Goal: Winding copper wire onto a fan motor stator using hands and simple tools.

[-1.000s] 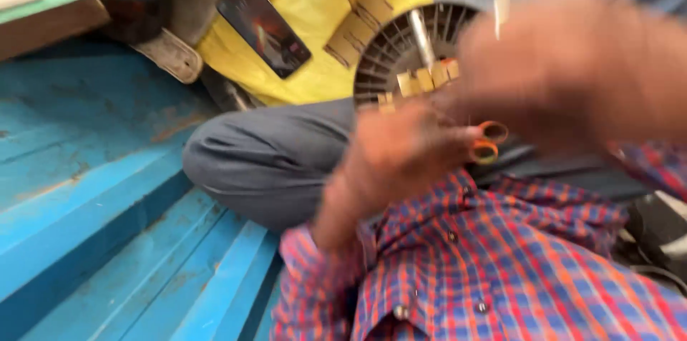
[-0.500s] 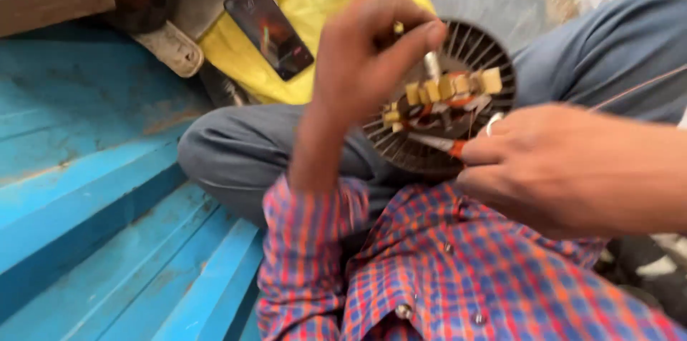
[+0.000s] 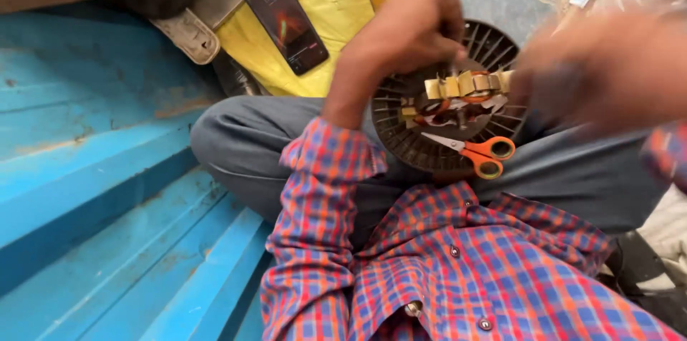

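We held the round motor part [image 3: 447, 108] in our lap, resting on the grey trousers [image 3: 250, 148]. Our left hand [image 3: 411, 37] was clenched over its upper rim, fingers curled down onto the top edge. Our right hand [image 3: 608, 69] was at the right side of the part, too blurred for us to tell whether its fingers were released or grasping anything.

For this kind of work, we judged that the holding hand should clamp the rim firmly and keep clear of the windings, so that the other hand can reach the centre without the part rocking on the knee.

The part was a dark disc with thin radial fins around its edge. At its centre sat copper-coloured coils wrapped in pale yellow strips. A pair of scissors [image 3: 476, 151] with orange handles lay on its lower face, blades pointing left.

Behind the part lay a yellow cloth [image 3: 336, 12] with a phone [image 3: 286, 22] on it. Blue boards [image 3: 93, 169] ran along our left.
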